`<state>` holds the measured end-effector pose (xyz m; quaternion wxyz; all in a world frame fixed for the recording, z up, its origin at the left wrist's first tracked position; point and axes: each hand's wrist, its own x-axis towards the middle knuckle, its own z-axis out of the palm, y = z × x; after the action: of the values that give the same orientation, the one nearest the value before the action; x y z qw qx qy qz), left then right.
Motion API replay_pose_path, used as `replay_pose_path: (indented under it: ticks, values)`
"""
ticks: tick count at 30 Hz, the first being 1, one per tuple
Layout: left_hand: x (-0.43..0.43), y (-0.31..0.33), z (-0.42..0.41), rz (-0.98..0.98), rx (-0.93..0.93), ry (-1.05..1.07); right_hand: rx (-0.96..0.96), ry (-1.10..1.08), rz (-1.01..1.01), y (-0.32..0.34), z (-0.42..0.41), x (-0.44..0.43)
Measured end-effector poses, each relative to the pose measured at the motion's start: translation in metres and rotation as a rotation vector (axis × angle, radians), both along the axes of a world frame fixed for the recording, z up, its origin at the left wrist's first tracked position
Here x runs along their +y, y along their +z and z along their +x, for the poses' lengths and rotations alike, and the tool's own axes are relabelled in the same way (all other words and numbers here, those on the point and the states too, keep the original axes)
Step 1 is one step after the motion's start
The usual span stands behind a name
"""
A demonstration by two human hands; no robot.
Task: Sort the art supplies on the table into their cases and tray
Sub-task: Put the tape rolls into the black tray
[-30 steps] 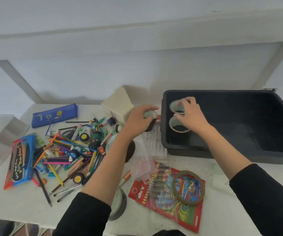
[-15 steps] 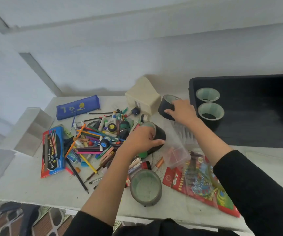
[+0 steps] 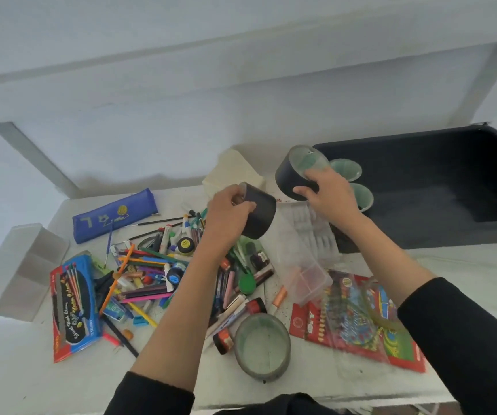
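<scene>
Head view — left grip (image 3: 228,211) clutches one black tape roll (image 3: 260,215), right grip (image 3: 328,193) clutches second tape roll (image 3: 288,174).

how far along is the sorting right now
Early. Done: two tape rolls sit in the black tray. In hand: the left hand grips a black roll; the right hand grips another roll. Left: a fifth roll and the pile of pens and pencils on the table.
</scene>
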<state>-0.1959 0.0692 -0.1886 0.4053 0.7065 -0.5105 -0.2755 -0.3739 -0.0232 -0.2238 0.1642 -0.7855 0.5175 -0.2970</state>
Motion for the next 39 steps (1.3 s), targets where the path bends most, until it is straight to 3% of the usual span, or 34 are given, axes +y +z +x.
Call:
replay_pose_path:
  ticks: [2, 5, 11, 16, 20, 24, 31, 39]
  values:
    - [-0.017, 0.006, -0.008, -0.081, 0.075, -0.017, 0.012, -0.068, -0.033, 0.009, -0.014, -0.007]
    - [-0.049, 0.01, -0.033, -0.166, 0.046, -0.099, 0.084, -0.166, -0.042, 0.02, -0.049, -0.021]
    - [-0.119, -0.002, -0.111, -0.229, -0.041, -0.316, 0.281, -0.248, 0.146, 0.024, -0.15, -0.056]
    - [-0.175, -0.025, -0.175, -0.289, -0.241, -0.503, 0.457, -0.113, 0.402, 0.015, -0.216, -0.073]
    - [-0.21, -0.049, -0.209, -0.354, -0.565, -0.659, 0.463, 0.021, 0.538, -0.002, -0.247, -0.081]
    - [-0.229, -0.067, -0.221, -0.302, -0.712, -0.722, 0.448, 0.094, 0.553, -0.014, -0.26, -0.089]
    - [-0.241, -0.084, -0.208, -0.241, -0.613, -0.723, 0.46, 0.287, 0.555, -0.022, -0.267, -0.102]
    - [-0.242, -0.077, -0.201, -0.046, -1.075, -0.857, 0.494, 0.476, 0.315, -0.044, -0.239, -0.108]
